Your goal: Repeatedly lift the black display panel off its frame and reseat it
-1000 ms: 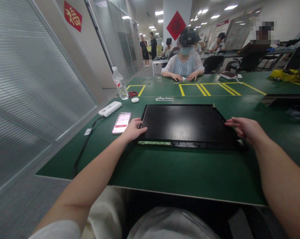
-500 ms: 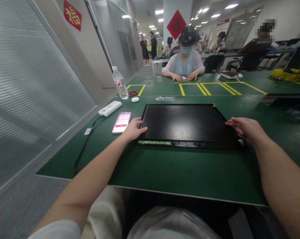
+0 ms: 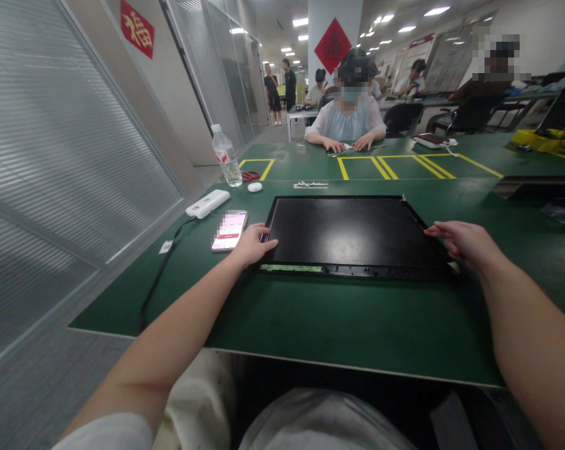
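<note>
A black flat display panel (image 3: 343,231) lies on the green table, dark face up. Along its near edge runs a strip with a green circuit board (image 3: 292,269) at the left. My left hand (image 3: 254,244) grips the panel's left edge, thumb on top and fingers at the side. At the right edge, my right hand (image 3: 460,240) pinches the rim between thumb and forefinger, its other fingers curled. A small pale tab (image 3: 454,267) shows at the near right corner, below my right hand.
Left of the panel are a lit phone (image 3: 229,230), a white power bank (image 3: 208,204) with a black cable, a white earbud case (image 3: 255,187), red scissors (image 3: 250,176) and a water bottle (image 3: 226,156). Small white parts (image 3: 310,185) lie behind the panel. Opposite sits a person (image 3: 348,119).
</note>
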`<state>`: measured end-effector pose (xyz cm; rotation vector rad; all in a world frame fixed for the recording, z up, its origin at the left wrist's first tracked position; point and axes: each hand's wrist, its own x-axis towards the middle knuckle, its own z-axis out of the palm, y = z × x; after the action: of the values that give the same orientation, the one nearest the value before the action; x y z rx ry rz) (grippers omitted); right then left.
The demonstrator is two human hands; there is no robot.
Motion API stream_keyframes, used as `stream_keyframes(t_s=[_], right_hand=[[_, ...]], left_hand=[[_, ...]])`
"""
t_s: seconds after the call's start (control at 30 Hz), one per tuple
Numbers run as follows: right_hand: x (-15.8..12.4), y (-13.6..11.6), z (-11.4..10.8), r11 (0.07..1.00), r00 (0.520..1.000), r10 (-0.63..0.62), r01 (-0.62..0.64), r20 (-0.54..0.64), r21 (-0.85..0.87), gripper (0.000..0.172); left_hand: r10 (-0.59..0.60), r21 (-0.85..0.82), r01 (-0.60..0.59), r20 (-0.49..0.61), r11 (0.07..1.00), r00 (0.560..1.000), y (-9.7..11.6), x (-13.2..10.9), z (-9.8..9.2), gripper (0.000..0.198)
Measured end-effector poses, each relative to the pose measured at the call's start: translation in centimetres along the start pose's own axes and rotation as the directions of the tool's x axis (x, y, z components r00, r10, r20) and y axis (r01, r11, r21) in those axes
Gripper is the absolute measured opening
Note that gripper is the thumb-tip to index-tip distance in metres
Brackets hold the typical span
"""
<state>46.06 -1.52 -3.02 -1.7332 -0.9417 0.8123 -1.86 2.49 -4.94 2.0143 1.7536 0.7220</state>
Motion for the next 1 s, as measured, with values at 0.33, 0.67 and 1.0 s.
stream_keyframes(t_s=[0.33, 0.67, 1.0], right_hand=[[-0.17, -0.10, -0.12, 1.000, 1.000, 0.014, -0.014, 0.021, -0.008, 0.014], [-0.05, -0.04, -0.12, 1.000, 1.000, 0.002, -0.002, 0.019, -0.008, 0.012], [0.29, 0.45, -0.43, 1.000, 1.000, -0.016, 0.017, 0.025, -0.018, 0.011]], left_hand=[[0.022, 0.025, -0.022, 0.000, 0.999, 1.000, -0.31, 0.10, 0.17, 0.043], [0.043, 0.071, -0.044, 0.013, 0.996, 0.999, -0.37, 0.28, 0.17, 0.042], [0.083, 0.081, -0.086, 0.032, 0.993, 0.996, 0.01, 0.11, -0.37, 0.045]])
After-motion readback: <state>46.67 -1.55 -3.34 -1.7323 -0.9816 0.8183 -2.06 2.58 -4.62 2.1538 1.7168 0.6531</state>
